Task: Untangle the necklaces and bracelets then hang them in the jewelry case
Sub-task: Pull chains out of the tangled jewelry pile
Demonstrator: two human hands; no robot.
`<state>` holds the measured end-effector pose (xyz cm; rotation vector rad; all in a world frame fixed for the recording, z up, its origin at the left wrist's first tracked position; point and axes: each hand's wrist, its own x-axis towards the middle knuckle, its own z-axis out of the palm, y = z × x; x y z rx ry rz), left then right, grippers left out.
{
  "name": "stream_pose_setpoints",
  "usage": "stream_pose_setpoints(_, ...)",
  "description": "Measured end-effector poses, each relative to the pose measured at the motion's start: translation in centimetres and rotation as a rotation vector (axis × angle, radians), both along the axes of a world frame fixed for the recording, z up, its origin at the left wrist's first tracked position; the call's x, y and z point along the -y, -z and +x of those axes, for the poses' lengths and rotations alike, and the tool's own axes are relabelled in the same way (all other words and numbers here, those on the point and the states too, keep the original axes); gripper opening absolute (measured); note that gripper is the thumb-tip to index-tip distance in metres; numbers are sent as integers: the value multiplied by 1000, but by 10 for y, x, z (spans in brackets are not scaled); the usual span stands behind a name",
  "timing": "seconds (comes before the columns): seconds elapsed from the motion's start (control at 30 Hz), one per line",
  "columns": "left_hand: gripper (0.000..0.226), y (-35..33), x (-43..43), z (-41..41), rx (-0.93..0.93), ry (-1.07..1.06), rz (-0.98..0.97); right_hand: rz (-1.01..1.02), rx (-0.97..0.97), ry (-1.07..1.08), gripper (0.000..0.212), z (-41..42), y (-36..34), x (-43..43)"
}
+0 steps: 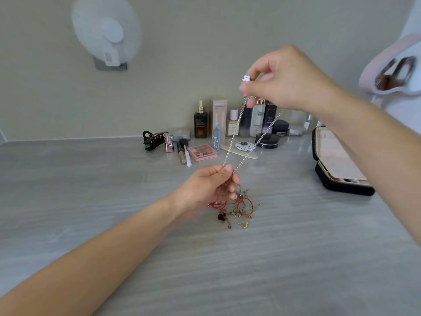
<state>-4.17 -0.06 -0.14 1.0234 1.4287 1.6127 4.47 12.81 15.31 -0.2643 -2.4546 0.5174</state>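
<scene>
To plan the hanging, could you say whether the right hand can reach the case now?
Probably not freely: the right hand pinches a chain that the left hand holds at the tangle. Nothing blocks the open case itself.

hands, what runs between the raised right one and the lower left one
In the head view, two strands of a silver chain stretch from the right hand down to the left hand.

shiny metal chain (237,131), glossy grey tabletop (91,190)
</scene>
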Motion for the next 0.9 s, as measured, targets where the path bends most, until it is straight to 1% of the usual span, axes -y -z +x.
stream_pose_setpoints(0.13,33,-4,1,-5,-57,-11,-16,256,56,115,11,11,-8,-4)
stream_pose_setpoints(0.17,33,-5,2,-6,-79,-12,-35,280,66,120,10,13,-9,-5)
stream_pose_setpoints(0.23,34,-9,4,-11,-118,-3,-86,248,63,101,9,14,-9,-10)
stream_pose_setpoints(0.3,34,-14,7,-16,-134,15,-123,132,25,76,14,13,-5,-19)
stream_pose_setpoints(0.37,34,-18,9,-22,-129,13,-140,-97,-24,50,17,14,4,-28)
stream_pose_setpoints(0.47,34,-21,13,-31,-127,-12,-141,-469,-78,39,14,17,23,-42)
stream_pose_setpoints(0.57,34,-21,16,-41,-81,-44,-122,-693,-124,8,15,20,40,-50)
stream_pose_setpoints(0.67,34,-18,19,-48,-36,-69,-111,-823,-154,10,14,21,49,-51)
stream_pose_setpoints(0.8,33,-14,20,-55,23,-104,-102,-911,-203,12,19,20,53,-53)
stream_pose_setpoints(0.9,34,-10,20,-56,29,-91,-115,-960,-248,5,19,19,50,-55)
